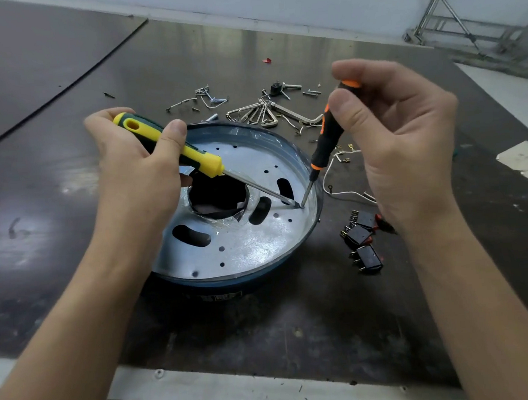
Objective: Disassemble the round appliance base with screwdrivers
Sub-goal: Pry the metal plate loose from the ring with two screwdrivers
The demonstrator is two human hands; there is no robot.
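Two hands, two screwdrivers, one round appliance base (pixel 218 282). Left hand (pixel 135 171) wrapped round the handle of the yellow screwdriver (pixel 204 163), thumb lying along the top, fingers curled beneath, wrist and forearm coming up from the lower left. Shaft slanting down and away from that grip toward the right. Right hand (pixel 402 146) pinching the top of the orange-and-black screwdriver (pixel 326 145) between thumb and curled fingers, palm turned inward, tool hanging steeply below the grip. Both tips meeting at one spot on the base's silver plate, close to the rim on the right-hand side, below and between the two grips. Base sitting on the dark table (pixel 297 338) directly under the left hand, blue wall outside, plate inside pierced by one large centre hole, three oblong slots and several small round holes. Three black rocker switches (pixel 368 258) lying just below the right wrist, beside the base. One white wire (pixel 343 191) running under the right palm. One bundle of hex keys (pixel 256 113) beyond the base, between the two grips, with loose screws (pixel 187 102) scattered farther out past the left thumb. One red scrap (pixel 266 60) well beyond both hands. One pale paper piece (pixel 525 158) far to the outside of the right hand.
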